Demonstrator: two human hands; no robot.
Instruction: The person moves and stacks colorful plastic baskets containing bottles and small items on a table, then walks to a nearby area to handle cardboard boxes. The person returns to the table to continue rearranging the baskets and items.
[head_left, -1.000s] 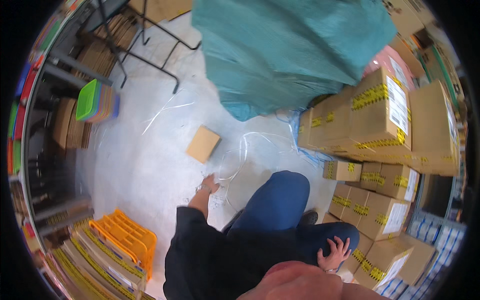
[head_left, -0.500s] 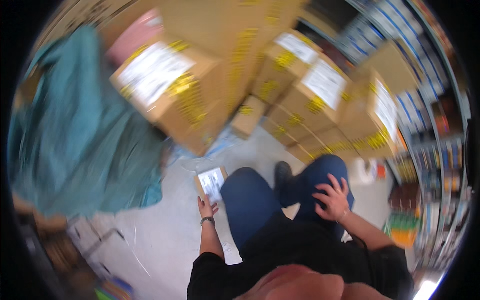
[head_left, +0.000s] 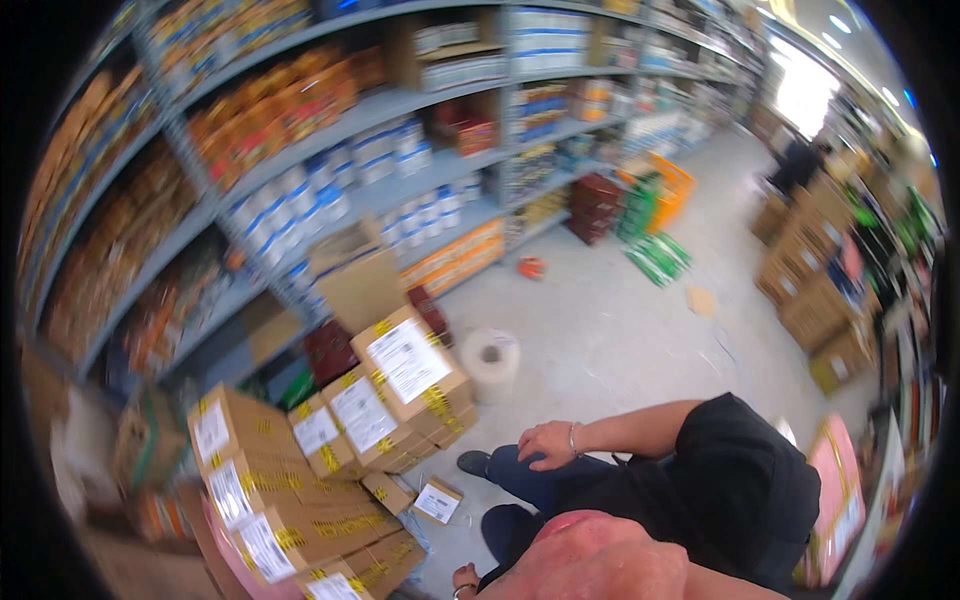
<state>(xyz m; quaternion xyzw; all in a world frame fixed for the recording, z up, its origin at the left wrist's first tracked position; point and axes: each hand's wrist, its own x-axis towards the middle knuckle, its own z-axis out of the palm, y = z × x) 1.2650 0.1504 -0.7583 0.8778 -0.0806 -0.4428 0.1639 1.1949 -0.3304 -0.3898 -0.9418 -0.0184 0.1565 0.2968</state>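
My right hand [head_left: 545, 445] rests over my right knee, fingers apart and slightly bent, holding nothing. At the lower edge my left hand [head_left: 465, 580] shows only partly beside my leg; whether it holds anything is unclear. A small carton with a white label [head_left: 438, 500] lies on the floor just beyond my left knee. Beside it stand taped, labelled cartons [head_left: 400, 360] in stacks, with a smaller box [head_left: 388, 492] at their foot. A large white roll [head_left: 490, 362] sits on the floor past my right foot.
Metal shelving [head_left: 370, 170] full of packaged goods runs along the far side. Orange crates [head_left: 665, 195], green packs [head_left: 655, 260] and maroon stacked items [head_left: 595, 208] line the aisle. A person in dark clothing [head_left: 800, 160] is near cartons [head_left: 810, 270] at right. A pink wrapped bundle [head_left: 835, 490] lies behind me.
My view has swung right, from the teal sheet to the shelving and aisle. The small floor carton, plain on top a second ago, shows a label and is nearer the stacked cartons.
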